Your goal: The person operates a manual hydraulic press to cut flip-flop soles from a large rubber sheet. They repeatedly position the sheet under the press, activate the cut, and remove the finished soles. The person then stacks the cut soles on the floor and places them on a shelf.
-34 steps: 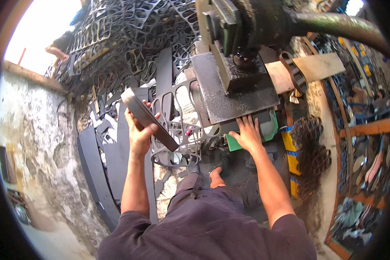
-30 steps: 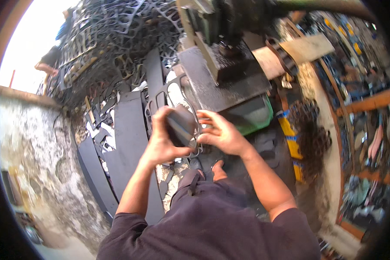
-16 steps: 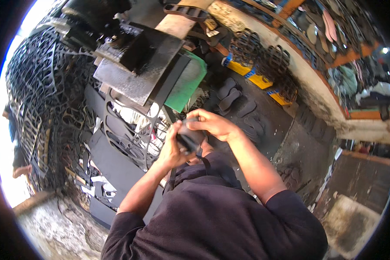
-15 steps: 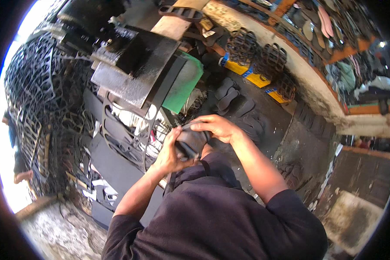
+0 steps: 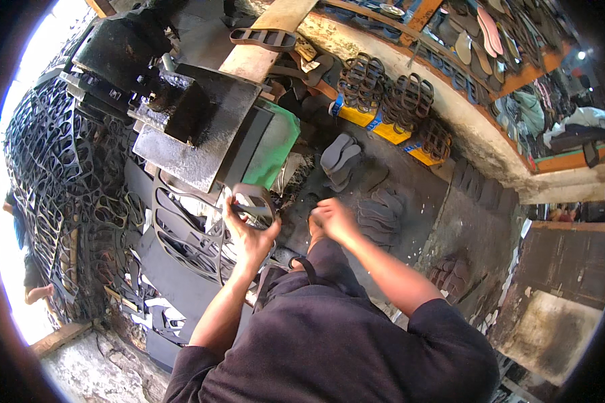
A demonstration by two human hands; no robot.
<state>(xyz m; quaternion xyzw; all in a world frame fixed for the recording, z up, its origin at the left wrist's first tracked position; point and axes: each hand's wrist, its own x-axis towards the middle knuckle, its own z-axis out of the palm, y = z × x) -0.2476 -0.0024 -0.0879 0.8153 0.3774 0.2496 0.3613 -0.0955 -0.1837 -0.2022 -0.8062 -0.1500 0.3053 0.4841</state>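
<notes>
The hoop-shaped die [image 5: 254, 191] looks like smooth metal from here, with a soft sheen. The press plate [image 5: 175, 153] is metal too, scuffed and shiny; the green board [image 5: 280, 144] seems plastic. The black sheet [image 5: 178, 258] looks matt and rubbery, the shirt [image 5: 329, 342] dull cloth, the plank [image 5: 252, 55] bare wood.

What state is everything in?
Die: held up, hollow
Left hand: gripping die
Right hand: curled, apart from die; blurred, contents unclear
Plate: over part of black sheet
Black sheet: on green board, sticking out past plate
Green board: partly covered
Soles: overlapping on floor
Yellow boxes: in a row, dark frames on top
Offcuts: heaped
</notes>
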